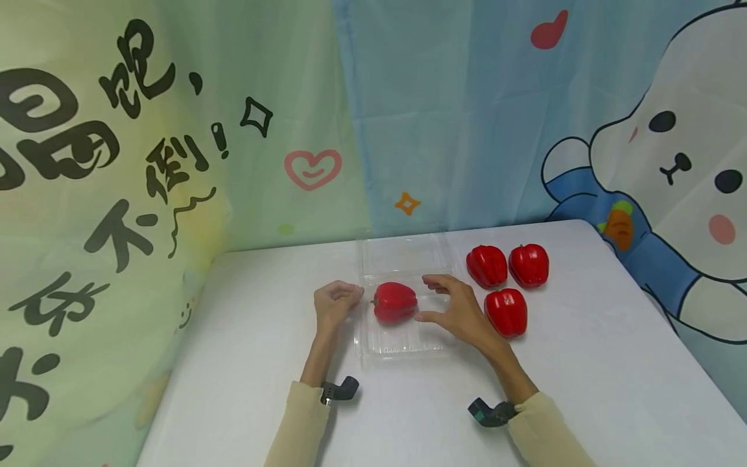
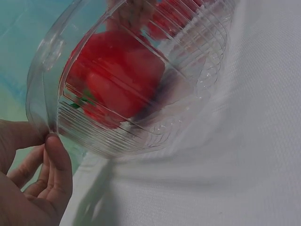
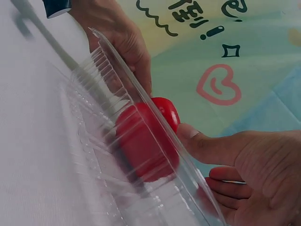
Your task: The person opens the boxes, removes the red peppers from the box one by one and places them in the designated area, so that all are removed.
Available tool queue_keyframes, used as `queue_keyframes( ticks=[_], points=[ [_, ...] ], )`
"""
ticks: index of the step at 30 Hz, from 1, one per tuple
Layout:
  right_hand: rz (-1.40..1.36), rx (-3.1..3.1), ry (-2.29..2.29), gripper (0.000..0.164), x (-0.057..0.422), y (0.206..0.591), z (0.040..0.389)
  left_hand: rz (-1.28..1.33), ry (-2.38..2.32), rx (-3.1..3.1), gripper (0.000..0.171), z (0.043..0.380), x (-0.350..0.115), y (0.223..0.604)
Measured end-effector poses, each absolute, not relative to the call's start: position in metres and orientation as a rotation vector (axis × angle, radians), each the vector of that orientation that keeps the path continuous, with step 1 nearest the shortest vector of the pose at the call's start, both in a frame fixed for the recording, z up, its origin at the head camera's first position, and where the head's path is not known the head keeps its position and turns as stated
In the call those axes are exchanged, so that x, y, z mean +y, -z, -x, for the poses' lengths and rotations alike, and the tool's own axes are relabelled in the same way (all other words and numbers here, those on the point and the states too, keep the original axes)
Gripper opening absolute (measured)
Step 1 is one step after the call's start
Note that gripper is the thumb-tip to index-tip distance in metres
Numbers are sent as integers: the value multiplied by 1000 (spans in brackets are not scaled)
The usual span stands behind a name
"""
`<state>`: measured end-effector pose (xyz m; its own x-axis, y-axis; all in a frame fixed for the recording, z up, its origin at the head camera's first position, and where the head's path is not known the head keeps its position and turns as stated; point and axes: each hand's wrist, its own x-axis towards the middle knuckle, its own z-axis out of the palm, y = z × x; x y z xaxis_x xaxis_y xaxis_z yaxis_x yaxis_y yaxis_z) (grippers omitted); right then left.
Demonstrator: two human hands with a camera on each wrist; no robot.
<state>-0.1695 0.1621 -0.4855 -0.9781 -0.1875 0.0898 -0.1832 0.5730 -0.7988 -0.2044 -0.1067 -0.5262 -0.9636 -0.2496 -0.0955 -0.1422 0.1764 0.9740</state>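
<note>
A clear plastic clamshell box (image 1: 397, 350) lies on the white table with its lid (image 1: 403, 254) folded back towards the wall. Inside it, on its side, is one red bell pepper (image 1: 395, 303), its green stem turned left. My left hand (image 1: 337, 303) pinches the box's left rim between thumb and finger, which the left wrist view shows closely. On the other side, my right hand (image 1: 458, 311) is spread with thumb and fingers apart, just right of the pepper. In the right wrist view its thumb (image 3: 188, 134) is close to the pepper; whether they touch I cannot tell.
Three more red bell peppers sit right of the box: one pepper (image 1: 487, 266) at the back, another pepper (image 1: 528, 265) beside it, and a nearer pepper (image 1: 506, 312) by my right wrist. A printed curtain (image 1: 280, 207) hangs behind the table (image 1: 245, 337).
</note>
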Motion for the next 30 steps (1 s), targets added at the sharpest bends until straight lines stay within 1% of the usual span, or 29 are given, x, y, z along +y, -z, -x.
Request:
queue_keyframes(
  ticks=[9,17,30],
  points=[
    [350,2758,1377,85,151,490,174,-372,1928,-2325,11,205,-108,527],
    [351,2752,1364,79,145,492,180,-367,1932,-2324,11,207,-110,527],
    [398,2785,1354,79,131,495,184,-349,1961,-2300,9,207,-110,526]
  ],
)
